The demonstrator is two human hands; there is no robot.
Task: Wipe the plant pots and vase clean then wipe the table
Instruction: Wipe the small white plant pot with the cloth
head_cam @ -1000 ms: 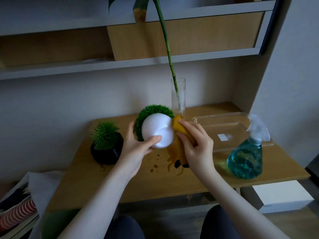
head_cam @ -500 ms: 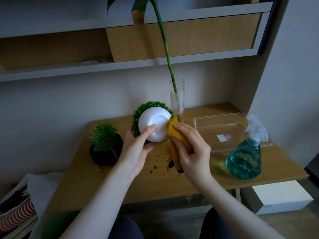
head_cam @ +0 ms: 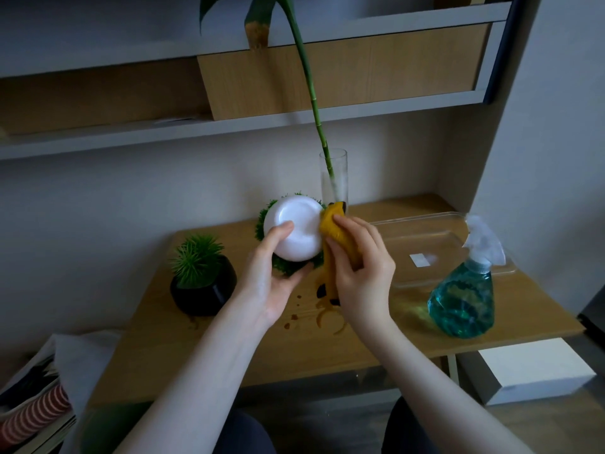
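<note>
My left hand holds a white round plant pot tipped on its side above the table, its base facing me and its green foliage behind. My right hand grips a yellow cloth pressed against the pot's right side. A black pot with a spiky green plant stands at the left of the wooden table. A tall clear glass vase with a long green stem stands behind the white pot. Brown stains mark the table under my hands.
A spray bottle of blue-green liquid stands at the right front. A clear plastic tray lies behind it. Shelves hang above. A white box sits on the floor at the right, and striped items at the left.
My left hand has turned the white pot so its base faces me more and raised it a little. My right hand with the cloth has slid up its right side.
</note>
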